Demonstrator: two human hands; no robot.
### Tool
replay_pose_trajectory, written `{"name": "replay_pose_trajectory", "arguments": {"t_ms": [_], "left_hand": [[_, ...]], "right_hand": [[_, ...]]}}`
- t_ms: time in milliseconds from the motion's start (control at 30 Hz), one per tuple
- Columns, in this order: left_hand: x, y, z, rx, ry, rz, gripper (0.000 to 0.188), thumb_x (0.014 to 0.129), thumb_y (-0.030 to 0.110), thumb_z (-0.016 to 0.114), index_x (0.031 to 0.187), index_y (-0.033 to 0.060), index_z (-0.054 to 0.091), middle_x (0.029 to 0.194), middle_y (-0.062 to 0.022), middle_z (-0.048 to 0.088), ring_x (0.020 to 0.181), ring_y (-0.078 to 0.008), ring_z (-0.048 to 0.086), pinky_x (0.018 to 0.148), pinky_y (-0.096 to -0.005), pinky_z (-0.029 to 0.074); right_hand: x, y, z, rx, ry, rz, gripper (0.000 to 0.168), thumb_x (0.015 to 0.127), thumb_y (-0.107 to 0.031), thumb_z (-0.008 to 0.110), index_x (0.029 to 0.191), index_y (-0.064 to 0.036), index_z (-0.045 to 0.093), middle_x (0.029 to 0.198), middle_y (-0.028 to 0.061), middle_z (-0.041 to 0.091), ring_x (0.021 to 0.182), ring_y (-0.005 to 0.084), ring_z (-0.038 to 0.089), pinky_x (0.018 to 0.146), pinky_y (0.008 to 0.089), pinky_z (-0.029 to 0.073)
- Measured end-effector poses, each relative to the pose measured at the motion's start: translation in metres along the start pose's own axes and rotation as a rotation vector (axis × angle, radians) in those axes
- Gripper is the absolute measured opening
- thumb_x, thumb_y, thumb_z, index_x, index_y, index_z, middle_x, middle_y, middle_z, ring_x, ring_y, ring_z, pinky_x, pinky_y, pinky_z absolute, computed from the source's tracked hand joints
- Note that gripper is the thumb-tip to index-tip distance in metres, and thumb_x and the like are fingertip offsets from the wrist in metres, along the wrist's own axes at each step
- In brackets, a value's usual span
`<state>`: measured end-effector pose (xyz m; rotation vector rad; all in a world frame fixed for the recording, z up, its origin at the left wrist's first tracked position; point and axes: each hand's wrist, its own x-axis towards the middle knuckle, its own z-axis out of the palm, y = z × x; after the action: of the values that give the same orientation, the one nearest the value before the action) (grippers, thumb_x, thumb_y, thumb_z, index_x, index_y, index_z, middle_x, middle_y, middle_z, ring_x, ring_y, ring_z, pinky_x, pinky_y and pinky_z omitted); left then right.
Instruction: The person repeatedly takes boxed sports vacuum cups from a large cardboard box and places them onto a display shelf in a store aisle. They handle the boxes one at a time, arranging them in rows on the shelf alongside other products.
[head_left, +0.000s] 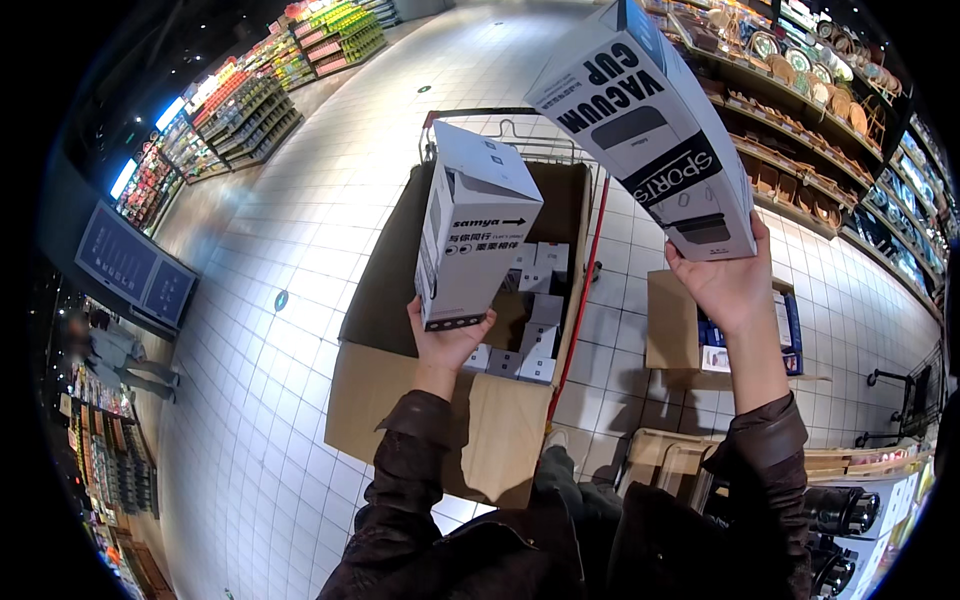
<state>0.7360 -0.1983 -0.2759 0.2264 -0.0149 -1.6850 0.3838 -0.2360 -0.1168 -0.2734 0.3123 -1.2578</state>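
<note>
My left hand (448, 341) grips the lower end of a white cardboard box (484, 225) with a loose top flap, held over a large open carton. My right hand (724, 289) holds a taller vacuum cup box (645, 135) by its bottom end, raised and tilted to the upper left. It bears black lettering and a printed bottle. Below my left hand, the brown cardboard carton (427, 375) rests on a wire cart (517, 127) with a red side rail. Several small white boxes (544, 307) stand inside the carton.
On the tiled floor at right sits a smaller open carton (667, 322) holding blue and white boxes. Shelves of woven baskets and plates (802, 135) run behind it. A black wire trolley (919, 397) stands far right. Dark bottles (844, 510) are near my right elbow. A person (124, 352) is at far left.
</note>
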Motion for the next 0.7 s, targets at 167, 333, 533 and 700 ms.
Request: {"name": "replay_pose_trajectory", "arguments": {"t_ms": [167,333,533,700], "left_hand": [[-0.021,-0.046,0.009,-0.061,-0.012,-0.003,0.064,0.077,0.053,0.053,0.123,0.0086,0.051,0.122,-0.0173,0.049,0.106,-0.0343,0.047,0.088,-0.0498,0.039],[-0.04,-0.073,0.001,-0.187,-0.019,0.042,0.076,0.06,0.037,0.07,0.128,0.0091,0.048,0.131,-0.0156,0.047,0.121,-0.0359,0.042,0.104,-0.0551,0.03],[-0.067,-0.087,0.003,-0.217,0.022,0.15,0.08,0.054,0.028,0.067,0.129,0.0074,0.047,0.135,-0.0177,0.044,0.126,-0.0372,0.037,0.111,-0.0533,0.022],[-0.086,-0.091,0.034,-0.421,0.211,0.288,0.082,0.063,0.035,0.062,0.134,0.0014,0.037,0.14,-0.0187,0.036,0.13,-0.0376,0.031,0.112,-0.0553,0.019]], "right_hand": [[-0.021,0.018,-0.03,0.112,-0.056,0.033,0.057,0.089,-0.043,0.047,0.129,-0.004,0.042,0.129,0.0185,0.047,0.116,0.0334,0.045,0.1,0.0471,0.036],[-0.033,0.035,-0.039,0.12,-0.065,-0.012,0.058,0.086,-0.044,0.052,0.128,-0.004,0.045,0.128,0.0184,0.049,0.116,0.0328,0.046,0.097,0.0479,0.038],[-0.055,0.025,-0.03,0.059,-0.033,-0.047,0.057,0.087,-0.045,0.051,0.127,-0.005,0.047,0.126,0.0161,0.051,0.114,0.0302,0.048,0.094,0.048,0.041],[-0.067,0.052,-0.045,0.041,0.037,-0.002,0.059,0.087,-0.046,0.049,0.128,-0.004,0.044,0.126,0.0162,0.05,0.113,0.0315,0.049,0.094,0.0467,0.041]]}}
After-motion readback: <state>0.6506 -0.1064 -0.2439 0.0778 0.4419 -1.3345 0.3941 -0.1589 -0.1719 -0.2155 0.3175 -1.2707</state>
